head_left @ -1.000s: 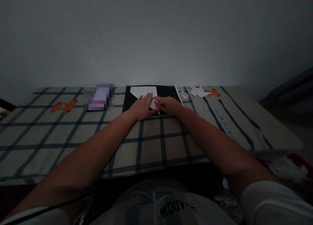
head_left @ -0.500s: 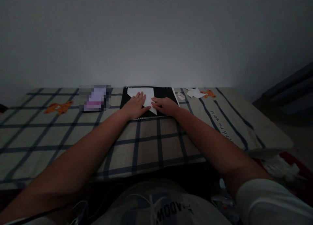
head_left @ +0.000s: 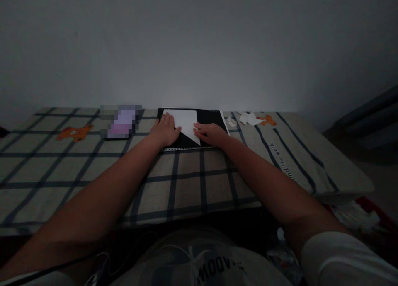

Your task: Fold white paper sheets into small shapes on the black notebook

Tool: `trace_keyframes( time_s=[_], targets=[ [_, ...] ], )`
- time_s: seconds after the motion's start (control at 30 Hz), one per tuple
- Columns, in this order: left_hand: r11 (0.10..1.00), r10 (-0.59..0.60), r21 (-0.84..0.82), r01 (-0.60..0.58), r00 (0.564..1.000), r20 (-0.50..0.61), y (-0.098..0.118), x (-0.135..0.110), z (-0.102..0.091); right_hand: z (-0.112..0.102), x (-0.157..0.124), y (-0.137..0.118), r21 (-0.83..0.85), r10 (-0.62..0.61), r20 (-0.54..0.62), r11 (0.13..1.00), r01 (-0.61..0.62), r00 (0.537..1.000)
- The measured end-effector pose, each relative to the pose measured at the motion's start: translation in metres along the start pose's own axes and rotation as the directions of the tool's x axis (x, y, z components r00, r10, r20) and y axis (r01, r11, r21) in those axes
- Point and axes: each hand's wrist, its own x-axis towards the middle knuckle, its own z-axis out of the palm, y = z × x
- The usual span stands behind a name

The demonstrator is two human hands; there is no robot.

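Observation:
A white sheet of paper [head_left: 185, 121], folded to a point toward me, lies on a black board [head_left: 213, 117] at the far side of the checked cloth. My left hand [head_left: 165, 130] rests flat with fingers stretched out on the paper's left edge. On the paper's right edge my right hand [head_left: 210, 133] presses down, fingertips together on the fold. Both forearms reach forward across the cloth.
A blurred purple object [head_left: 122, 122] lies left of the board. Small white paper scraps [head_left: 248, 119] sit to the right, near an orange bear print [head_left: 267, 120]. The checked cloth [head_left: 186, 182] covers a low surface against a plain wall. The room is dim.
My left hand has slid leftward off the middle of the paper to its left edge, uncovering more of the white sheet. My right hand has stayed at the right edge.

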Motion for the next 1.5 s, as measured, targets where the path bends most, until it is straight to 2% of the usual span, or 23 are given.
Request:
trace_keyframes(
  time_s=[0.13, 0.23, 0.33, 0.4, 0.5, 0.57, 0.7, 1.0, 1.2, 1.5],
  targets=[
    [0.997, -0.066, 0.050, 0.066, 0.998, 0.002, 0.002, 0.001, -0.001, 0.002, 0.000, 0.001, 0.006, -0.006, -0.008, 1.000, 0.006, 1.000],
    [0.995, -0.064, 0.074, 0.069, 0.996, -0.066, 0.004, -0.004, 0.003, 0.003, 0.000, 0.002, -0.004, -0.008, -0.006, 1.000, 0.008, 1.000],
    [0.995, -0.014, 0.089, 0.033, 0.979, -0.205, 0.009, -0.011, 0.008, 0.004, 0.000, 0.002, -0.014, 0.003, -0.010, 1.000, -0.003, 1.000],
    [0.991, 0.089, 0.117, -0.061, 0.963, -0.253, 0.014, -0.013, 0.009, 0.004, 0.001, 0.002, -0.018, 0.005, -0.011, 1.000, -0.005, 1.000],
    [0.969, 0.239, 0.107, -0.224, 0.960, -0.148, 0.018, -0.013, 0.010, 0.003, 0.001, 0.002, -0.029, 0.003, -0.003, 1.000, -0.003, 1.000],
    [0.963, 0.266, 0.080, -0.259, 0.960, -0.087, 0.017, -0.010, 0.010, 0.003, 0.001, 0.001, -0.042, 0.008, 0.008, 0.999, -0.007, 1.000],
    [0.957, 0.283, 0.071, -0.280, 0.958, -0.045, 0.012, -0.007, 0.011, 0.002, 0.002, 0.000, -0.051, 0.011, 0.014, 0.999, -0.011, 1.000],
    [0.965, 0.259, 0.047, -0.259, 0.966, 0.016, 0.017, -0.011, 0.005, 0.005, 0.002, 0.001, -0.027, 0.000, -0.026, 1.000, -0.001, 1.000],
    [0.979, 0.203, 0.020, -0.205, 0.977, 0.065, 0.024, -0.017, -0.004, 0.006, 0.002, 0.003, -0.044, 0.016, -0.001, 0.999, -0.016, 1.000],
    [0.987, 0.162, 0.013, -0.162, 0.986, 0.035, 0.033, -0.017, -0.001, 0.003, 0.002, 0.000, -0.001, 0.036, -0.006, 0.999, -0.036, 0.999]
  ],
)
